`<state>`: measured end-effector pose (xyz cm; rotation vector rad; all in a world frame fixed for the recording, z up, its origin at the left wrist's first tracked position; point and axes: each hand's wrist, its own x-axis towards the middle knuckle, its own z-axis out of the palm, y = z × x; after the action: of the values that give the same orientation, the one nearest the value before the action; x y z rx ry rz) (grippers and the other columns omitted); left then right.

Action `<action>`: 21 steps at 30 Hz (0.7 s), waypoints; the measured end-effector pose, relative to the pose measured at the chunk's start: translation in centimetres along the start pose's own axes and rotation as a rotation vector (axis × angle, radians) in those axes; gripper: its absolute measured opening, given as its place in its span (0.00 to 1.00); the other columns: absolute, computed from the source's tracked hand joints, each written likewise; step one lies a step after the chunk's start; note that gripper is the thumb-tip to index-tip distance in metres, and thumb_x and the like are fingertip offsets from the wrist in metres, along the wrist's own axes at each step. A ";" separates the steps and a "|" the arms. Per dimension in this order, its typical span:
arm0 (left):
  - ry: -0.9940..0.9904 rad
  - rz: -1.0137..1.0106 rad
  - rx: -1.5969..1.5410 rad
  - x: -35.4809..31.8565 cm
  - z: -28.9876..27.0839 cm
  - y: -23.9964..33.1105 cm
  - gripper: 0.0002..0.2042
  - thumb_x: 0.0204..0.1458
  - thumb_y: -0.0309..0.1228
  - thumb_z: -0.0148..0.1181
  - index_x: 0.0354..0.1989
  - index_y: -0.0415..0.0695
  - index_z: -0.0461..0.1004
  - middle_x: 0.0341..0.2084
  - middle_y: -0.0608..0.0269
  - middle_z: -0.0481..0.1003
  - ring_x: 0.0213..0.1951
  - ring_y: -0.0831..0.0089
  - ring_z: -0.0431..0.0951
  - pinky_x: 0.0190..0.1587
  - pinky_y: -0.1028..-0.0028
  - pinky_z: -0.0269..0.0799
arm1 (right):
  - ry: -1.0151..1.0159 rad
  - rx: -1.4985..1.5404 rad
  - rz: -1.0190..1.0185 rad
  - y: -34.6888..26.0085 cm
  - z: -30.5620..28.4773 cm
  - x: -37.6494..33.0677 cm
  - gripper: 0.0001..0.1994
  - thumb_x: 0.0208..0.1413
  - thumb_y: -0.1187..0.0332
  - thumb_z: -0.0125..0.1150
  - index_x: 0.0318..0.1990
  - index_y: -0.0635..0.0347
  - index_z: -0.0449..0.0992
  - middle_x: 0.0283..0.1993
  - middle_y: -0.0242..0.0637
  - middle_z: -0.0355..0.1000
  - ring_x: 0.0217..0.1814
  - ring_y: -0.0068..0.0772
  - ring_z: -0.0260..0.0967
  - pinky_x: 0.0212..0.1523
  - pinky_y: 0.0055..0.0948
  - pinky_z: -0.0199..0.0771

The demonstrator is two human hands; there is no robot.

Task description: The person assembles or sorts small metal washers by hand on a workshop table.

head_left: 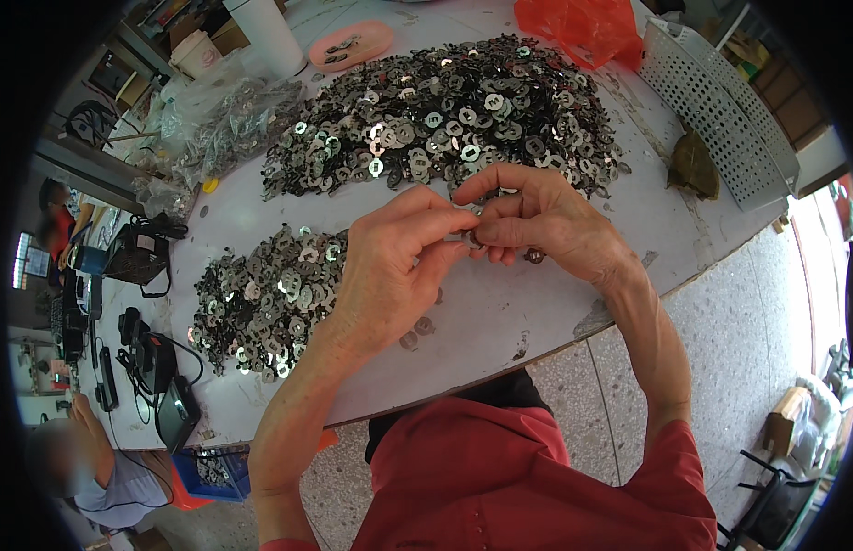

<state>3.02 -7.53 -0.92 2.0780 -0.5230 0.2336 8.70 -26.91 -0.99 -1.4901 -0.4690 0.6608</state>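
Observation:
Over the white table (482, 340), my two hands meet in front of a large heap of small metal washer-like discs (426, 119). My left hand (390, 262) pinches a small metal disc (475, 237) between thumb and index finger. From the other side, my right hand (560, 225) grips the same part with bent fingers; its details are mostly covered by the fingertips. A second, smaller heap of discs (270, 298) lies to the left of my left wrist. A few loose discs (410, 340) rest on the table between my forearms, and another (534, 255) shows beneath my right hand.
Farther back are a pink dish (376, 37) with several parts, a white cylinder (266, 37), clear plastic bags (206, 119) and a red bag (583, 32). A white perforated basket (720, 110) stands right. Black devices with cables (156, 363) and another person (119, 491) are left.

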 end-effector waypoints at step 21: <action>-0.158 -0.270 -0.114 0.5 -3.6 0.7 0.05 0.47 0.21 0.60 0.32 0.36 0.79 0.24 0.64 0.76 0.25 0.79 0.73 0.27 0.78 0.66 | 0.298 -0.382 -0.216 1.3 -0.1 0.6 0.06 0.54 0.74 0.58 0.38 0.63 0.77 0.29 0.34 0.76 0.29 0.20 0.70 0.31 0.23 0.71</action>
<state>3.31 -4.91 1.75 2.0386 -0.3353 -0.1169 9.07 -26.64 -2.38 -1.8303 -0.5341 0.1761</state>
